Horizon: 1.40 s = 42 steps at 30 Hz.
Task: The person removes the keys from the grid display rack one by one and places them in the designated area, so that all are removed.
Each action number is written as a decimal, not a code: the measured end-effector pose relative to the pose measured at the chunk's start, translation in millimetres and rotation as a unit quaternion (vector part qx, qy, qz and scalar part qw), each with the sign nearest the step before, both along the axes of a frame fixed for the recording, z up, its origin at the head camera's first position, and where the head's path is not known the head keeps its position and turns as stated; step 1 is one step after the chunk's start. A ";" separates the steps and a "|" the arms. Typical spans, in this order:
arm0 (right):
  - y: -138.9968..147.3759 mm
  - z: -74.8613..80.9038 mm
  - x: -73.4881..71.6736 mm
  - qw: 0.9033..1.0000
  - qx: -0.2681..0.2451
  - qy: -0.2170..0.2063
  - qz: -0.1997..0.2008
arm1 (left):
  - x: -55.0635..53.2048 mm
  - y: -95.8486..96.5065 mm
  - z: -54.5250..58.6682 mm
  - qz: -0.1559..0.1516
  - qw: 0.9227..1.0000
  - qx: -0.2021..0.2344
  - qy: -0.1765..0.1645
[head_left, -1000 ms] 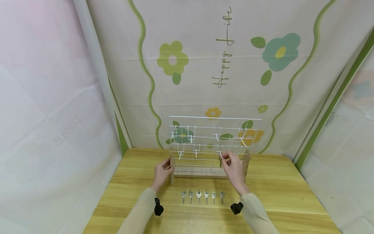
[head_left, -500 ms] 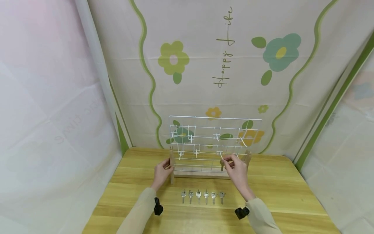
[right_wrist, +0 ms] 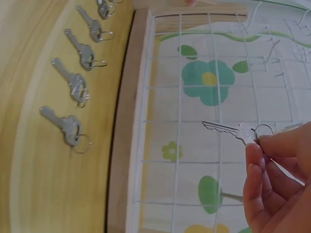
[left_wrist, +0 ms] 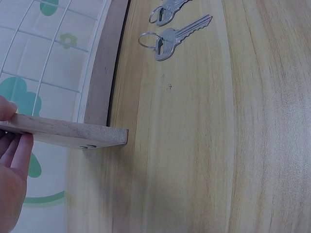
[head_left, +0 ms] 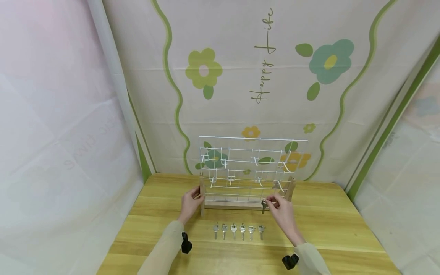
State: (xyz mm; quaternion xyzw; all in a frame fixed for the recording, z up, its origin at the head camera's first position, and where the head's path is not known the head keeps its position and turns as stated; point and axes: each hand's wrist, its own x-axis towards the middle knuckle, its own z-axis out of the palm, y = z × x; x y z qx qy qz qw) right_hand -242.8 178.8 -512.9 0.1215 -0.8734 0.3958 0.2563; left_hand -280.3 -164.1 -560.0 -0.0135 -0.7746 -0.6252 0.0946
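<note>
My left hand grips the left wooden upright of a white wire grid rack, thumb on one face and fingers on the other in the left wrist view. My right hand pinches a key by its small ring, between thumb and forefinger. That key hangs blade down in front of the rack's lower part, below a hook and apart from it. White wire hooks stand in two rows on the grid. A small greyish thing, perhaps a key, shows at the lower right hook.
Several silver keys with rings lie in a row on the wooden table, in front of the rack's wooden base bar. Behind the rack hangs a flowered cloth; pale cloth sides flank the table.
My right hand has moved down and slightly right, away from the lower hook, carrying the key with it. The left hand stays on the upright.
</note>
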 end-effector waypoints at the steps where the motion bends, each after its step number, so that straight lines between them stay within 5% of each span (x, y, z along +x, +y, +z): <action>1: 1.7 -2.5 0.9 1.000 0.002 -0.005 -0.001 | -0.9 -0.5 -1.6 0.001 1.000 0.003 0.000; 13: 22.3 -31.8 10.8 0.997 0.040 -0.069 -0.012 | -0.5 -0.9 -2.2 0.005 1.000 0.006 -0.003; 22: 35.4 -53.0 11.6 0.989 0.061 -0.133 -0.025 | 18.2 0.8 28.3 -0.015 1.000 0.005 -0.002; 28: 41.6 -64.1 11.9 0.980 0.053 -0.192 -0.024 | 21.5 1.5 32.8 -0.015 1.000 0.010 -0.008; 32: 43.7 -70.1 11.9 0.977 0.052 -0.208 -0.017 | 18.0 0.6 28.8 -0.014 1.000 0.013 -0.007; 42: 44.3 -83.8 6.2 0.971 0.050 -0.235 -0.005 | -2.0 -0.2 -2.7 0.006 1.000 0.011 -0.008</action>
